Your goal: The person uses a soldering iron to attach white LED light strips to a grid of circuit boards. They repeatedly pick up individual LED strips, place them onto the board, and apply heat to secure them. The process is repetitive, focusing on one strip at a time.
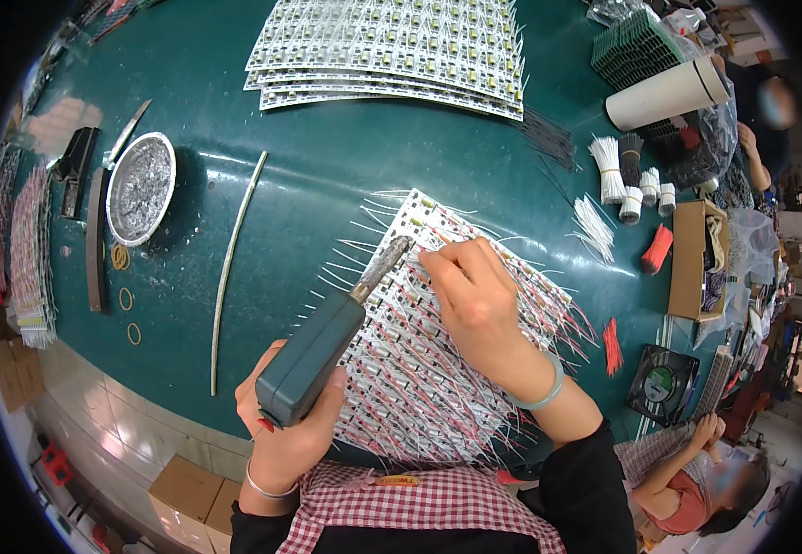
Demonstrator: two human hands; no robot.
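Note:
My left hand (285,434) is closed round the dark teal body of a soldering gun (313,355). Its metal tip reaches to the upper left part of a white circuit board panel (391,342), low in front of me. Rows of small components and many thin red and white wires cover this panel, and wire ends stick out past its edges. Just right of the tip, my right hand (479,300) pinches a thin wire at the panel's surface; the fingertips hide most of it. Part of the panel is hidden under the right hand and the gun.
Stacked panels (387,55) lie at the far side. To the left stand a foil-like bowl of silvery scraps (141,189) and a long pale rod (237,277). Wire bundles (608,171), a cardboard box (687,258) and a black fan (664,383) are right. Two other people sit beyond the right edge.

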